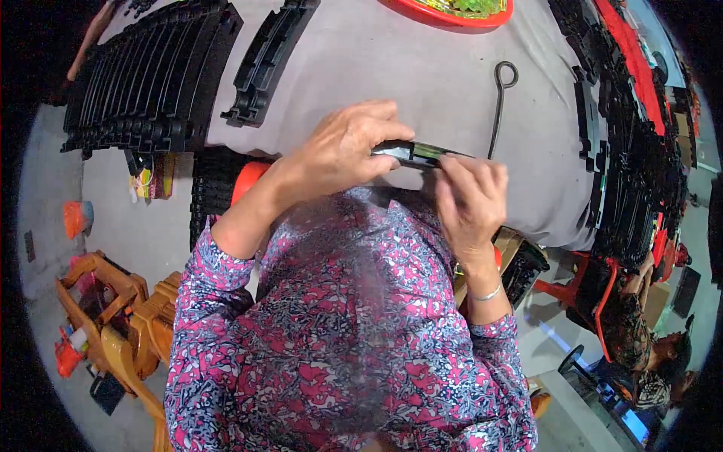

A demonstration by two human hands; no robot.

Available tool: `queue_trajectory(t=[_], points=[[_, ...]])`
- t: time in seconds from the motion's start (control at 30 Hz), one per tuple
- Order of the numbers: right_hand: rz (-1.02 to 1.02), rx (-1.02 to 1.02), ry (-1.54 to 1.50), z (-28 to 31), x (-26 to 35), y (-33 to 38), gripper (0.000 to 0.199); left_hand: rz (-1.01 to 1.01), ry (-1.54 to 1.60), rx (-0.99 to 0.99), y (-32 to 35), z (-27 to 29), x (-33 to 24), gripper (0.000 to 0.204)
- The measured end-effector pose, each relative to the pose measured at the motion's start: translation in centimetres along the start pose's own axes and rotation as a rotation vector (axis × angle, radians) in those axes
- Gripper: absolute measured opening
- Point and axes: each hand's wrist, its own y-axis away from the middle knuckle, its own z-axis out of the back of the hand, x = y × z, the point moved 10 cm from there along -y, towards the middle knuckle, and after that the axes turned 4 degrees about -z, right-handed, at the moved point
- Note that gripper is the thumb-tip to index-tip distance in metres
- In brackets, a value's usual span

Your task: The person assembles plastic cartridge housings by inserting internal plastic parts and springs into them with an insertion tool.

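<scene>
Between my two hands, close to the table's near edge, is a slim black plastic piece with a greenish shiny strip along it. My left hand grips its left end, thumb below and fingers above. At the right end, my right hand pinches the piece with fingers on top and the thumb underneath. The fingers cover both ends, so its full length is hidden. A black metal rod with a looped end lies on the grey cloth just beyond my right hand.
A row of black ribbed plastic parts fills the table's left side, with one separate black part beside it. A red basin stands at the far edge. More black parts are stacked at right; a person sits beyond.
</scene>
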Motion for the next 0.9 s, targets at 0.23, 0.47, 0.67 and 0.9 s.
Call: queue_trajectory(t=[0.23,0.47,0.67,0.9], points=[[-0.089,-0.077,-0.027,1.9,-2.2,0.0,0.024,0.014,-0.01,0.009,-0.1,0.1,-0.1,0.034],[0.02,0.102,0.08,-1.2,0.1,-0.6,0.027,0.019,0.014,-0.007,-0.2,0.3,0.1,0.033],[-0.001,0.135,0.171,-2.0,0.3,-0.5,0.025,0.013,0.037,-0.014,-0.3,0.3,-0.1,0.033],[-0.05,0.224,0.066,-1.2,0.3,-1.2,0.026,0.06,0.15,-0.104,-0.3,1.4,0.3,0.035]])
